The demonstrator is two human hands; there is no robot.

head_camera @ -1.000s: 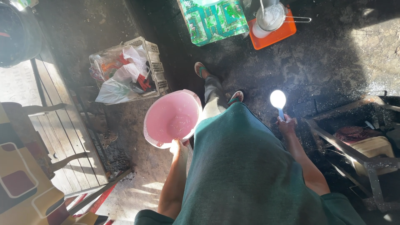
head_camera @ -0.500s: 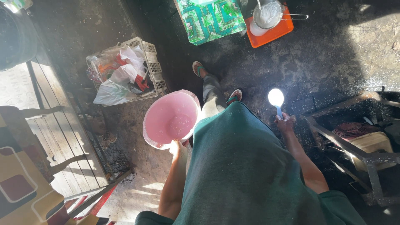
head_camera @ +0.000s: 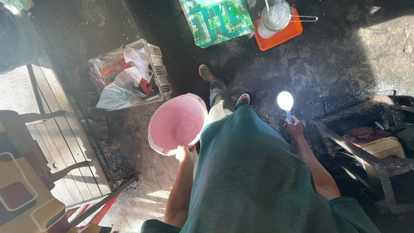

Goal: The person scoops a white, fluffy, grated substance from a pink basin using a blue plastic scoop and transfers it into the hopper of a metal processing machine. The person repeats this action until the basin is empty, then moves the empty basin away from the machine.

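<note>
Left hand (head_camera: pixel 185 153) grips pink bucket (head_camera: pixel 177 124) rim; right hand (head_camera: pixel 295 127) clenches white spoon (head_camera: pixel 285 103). One-handed rim hold risks tilting the bucket.

**Packages and printed panels around the floor**

A flat rectangular package (head_camera: pixel 217 20) with a green and teal maze-like pattern on white lies on the dark floor at the top, just beside an orange tray (head_camera: pixel 284 34). To the left, a white plastic crate (head_camera: pixel 157 69) holds crumpled plastic bags (head_camera: pixel 118 88), white and clear, with red and orange wrappers among them. At the lower left corner sits a yellow box (head_camera: pixel 26 203) with dark red squares outlined in white, possibly a carton, though only part shows.
</note>
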